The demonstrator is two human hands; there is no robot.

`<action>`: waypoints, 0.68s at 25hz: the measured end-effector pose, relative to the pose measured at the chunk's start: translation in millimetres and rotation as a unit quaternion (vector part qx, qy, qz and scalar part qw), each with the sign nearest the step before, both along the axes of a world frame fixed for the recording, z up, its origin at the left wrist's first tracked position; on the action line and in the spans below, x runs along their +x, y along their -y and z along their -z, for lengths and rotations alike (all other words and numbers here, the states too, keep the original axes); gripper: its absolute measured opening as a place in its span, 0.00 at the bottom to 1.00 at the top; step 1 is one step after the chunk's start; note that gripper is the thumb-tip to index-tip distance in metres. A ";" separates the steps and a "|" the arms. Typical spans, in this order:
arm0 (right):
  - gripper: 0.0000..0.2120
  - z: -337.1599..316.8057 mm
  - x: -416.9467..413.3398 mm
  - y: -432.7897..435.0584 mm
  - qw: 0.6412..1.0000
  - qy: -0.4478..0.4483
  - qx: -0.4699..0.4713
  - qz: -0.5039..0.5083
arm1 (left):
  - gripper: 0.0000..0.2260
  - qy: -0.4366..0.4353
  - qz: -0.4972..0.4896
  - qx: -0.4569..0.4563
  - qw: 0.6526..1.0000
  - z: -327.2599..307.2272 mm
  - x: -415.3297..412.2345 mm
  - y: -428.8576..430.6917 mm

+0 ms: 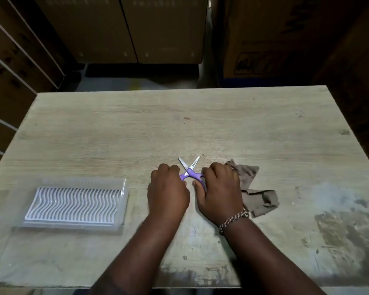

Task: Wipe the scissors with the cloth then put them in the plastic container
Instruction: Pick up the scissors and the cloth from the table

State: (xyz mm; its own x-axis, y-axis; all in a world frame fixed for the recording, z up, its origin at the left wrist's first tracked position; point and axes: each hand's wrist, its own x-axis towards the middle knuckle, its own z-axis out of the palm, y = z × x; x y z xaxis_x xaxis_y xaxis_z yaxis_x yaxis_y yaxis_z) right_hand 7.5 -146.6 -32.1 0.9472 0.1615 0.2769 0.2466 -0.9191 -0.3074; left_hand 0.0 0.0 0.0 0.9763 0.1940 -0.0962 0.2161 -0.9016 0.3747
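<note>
Pale wood-grain laminate, worn and stained toward its near edge and near-right corner, forms the table (136, 128). Two bare forearms come in over the near edge, the right wrist carrying a braided cord bracelet (232, 220). A clear plastic container (81, 182) with a white wavy-ribbed floor lies toward the near-left corner, well apart from the hands. At the middle of the near half, the left hand (167, 188) and the right hand (219, 192) rest knuckles-up, side by side, a narrow gap between them. Each has its fingers curled round one purple handle of the scissors (189, 169). The scissors lie on the surface with their blades spread in an X, tips pointing toward the far edge. A crumpled grey-brown cloth (256, 188) lies on the table against the right hand's outer side, partly hidden beneath it. Beyond the far edge stand brown cardboard boxes (264, 50); their printed markings are too blurred to read.
</note>
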 end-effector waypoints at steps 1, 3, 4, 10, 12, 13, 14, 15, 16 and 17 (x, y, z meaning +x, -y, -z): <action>0.12 2.1 -1.7 0.9 1.000 0.012 0.002 0.000 | 0.08 0.016 -0.002 0.000 1.000 1.7 -3.0 2.5; 0.12 5.8 -4.1 0.8 0.999 0.038 -0.001 0.009 | 0.07 0.058 -0.015 0.026 0.998 5.5 -8.4 5.1; 0.11 7.9 -5.7 0.6 0.999 0.040 0.001 0.012 | 0.06 0.069 -0.015 0.036 0.997 5.6 -10.9 7.1; 0.11 17.5 -13.0 5.7 0.998 0.066 -0.012 0.007 | 0.05 0.080 -0.007 0.041 0.996 5.5 -20.3 5.4; 0.12 18.8 -16.0 6.8 0.998 0.063 -0.028 0.009 | 0.05 0.065 -0.005 0.045 0.997 6.5 -19.5 4.7; 0.12 18.8 -19.1 6.8 0.997 0.062 -0.034 0.010 | 0.08 0.061 -0.007 0.053 0.997 7.7 -19.8 4.2; 0.12 17.6 -20.8 5.8 0.997 0.062 -0.037 0.011 | 0.10 0.057 -0.009 0.057 0.997 7.6 -19.3 4.1; 0.12 16.1 -20.7 4.8 0.997 0.059 -0.038 0.012 | 0.11 0.058 -0.011 0.059 0.996 7.8 -18.8 4.2; 0.12 14.2 -21.5 3.5 0.998 0.054 -0.037 0.015 | 0.12 0.059 -0.014 0.058 0.996 8.4 -20.2 4.4; 0.11 13.3 -21.3 2.3 0.998 0.051 -0.035 0.019 | 0.13 0.064 -0.014 0.052 0.996 10.4 -21.0 4.8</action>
State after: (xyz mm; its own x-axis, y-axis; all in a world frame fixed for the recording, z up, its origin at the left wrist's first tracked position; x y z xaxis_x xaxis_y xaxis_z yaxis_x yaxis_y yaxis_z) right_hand -13.8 -148.9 -45.4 0.9208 0.1488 0.3606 0.2381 -0.9466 -0.2174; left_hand -21.0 -4.8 -10.4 0.9731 0.2246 0.0517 0.1987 -0.9311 0.3058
